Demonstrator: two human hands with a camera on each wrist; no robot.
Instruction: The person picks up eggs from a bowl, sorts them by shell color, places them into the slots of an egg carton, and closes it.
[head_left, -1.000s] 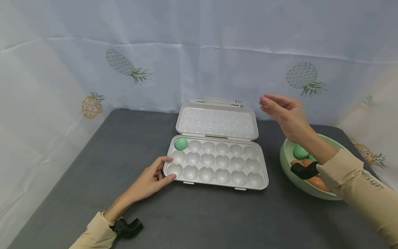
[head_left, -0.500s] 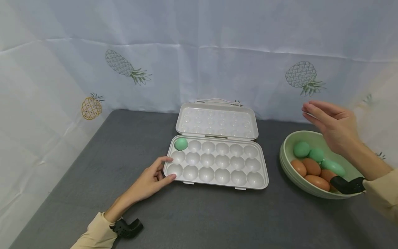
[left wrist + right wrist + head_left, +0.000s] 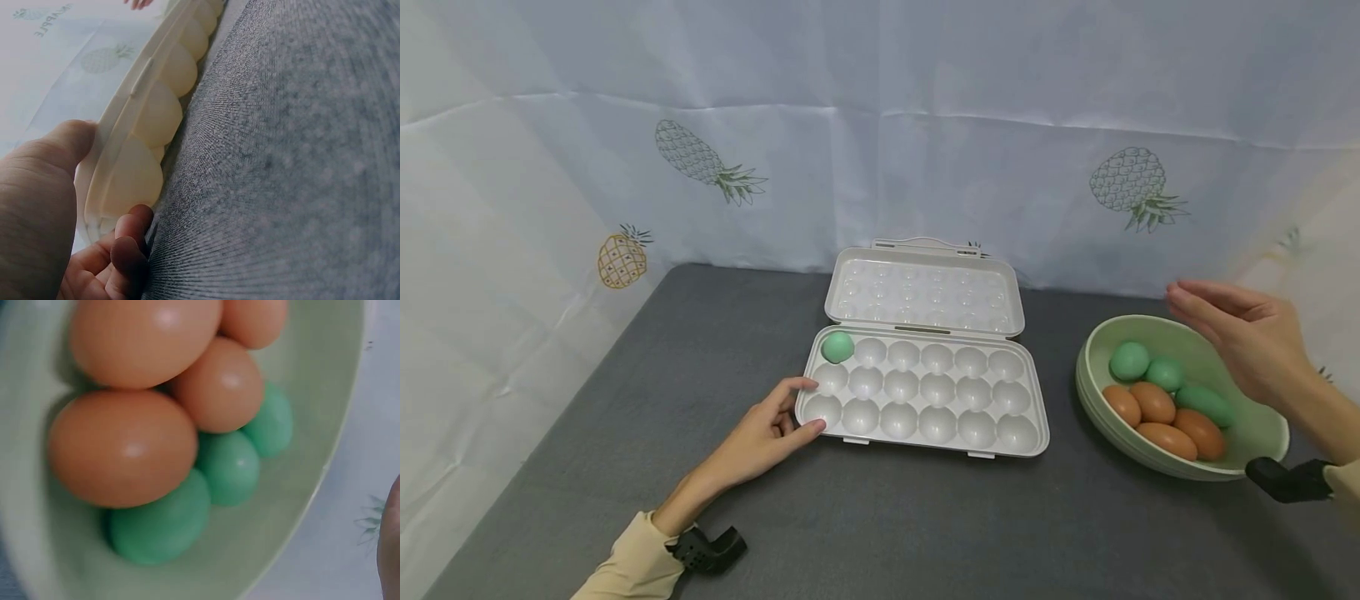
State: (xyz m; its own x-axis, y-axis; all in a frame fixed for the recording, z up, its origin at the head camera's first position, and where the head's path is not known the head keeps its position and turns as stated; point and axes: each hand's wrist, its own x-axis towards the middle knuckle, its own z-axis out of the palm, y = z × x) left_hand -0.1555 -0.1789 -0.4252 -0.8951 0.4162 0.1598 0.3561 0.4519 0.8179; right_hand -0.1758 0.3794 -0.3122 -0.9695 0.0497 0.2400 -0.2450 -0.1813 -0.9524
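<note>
A pale plastic egg tray [image 3: 936, 389] lies with its lid [image 3: 925, 292] hinged back. One green egg [image 3: 837, 347] sits in its back-left cup. My left hand [image 3: 760, 437] holds the tray's left end, thumb [image 3: 72, 140] on the rim and fingers curled at the side under it. Over the far right part of a pale green bowl [image 3: 1255, 429] hovers my right hand [image 3: 1255, 333], fingers nearly straight and close together, no egg showing in it. Inside the bowl are several brown eggs [image 3: 125, 450] and 3 green eggs [image 3: 162, 528].
The dark grey table [image 3: 925, 533] carries the tray in the middle and the bowl to its right. A white curtain [image 3: 880, 183] printed with pineapples hangs behind and along the sides. Each wrist wears a black mount [image 3: 706, 550].
My right hand has moved right and down, from beside the tray's lid to over the bowl's right side, uncovering the eggs. The left hand and tray have stayed put.
</note>
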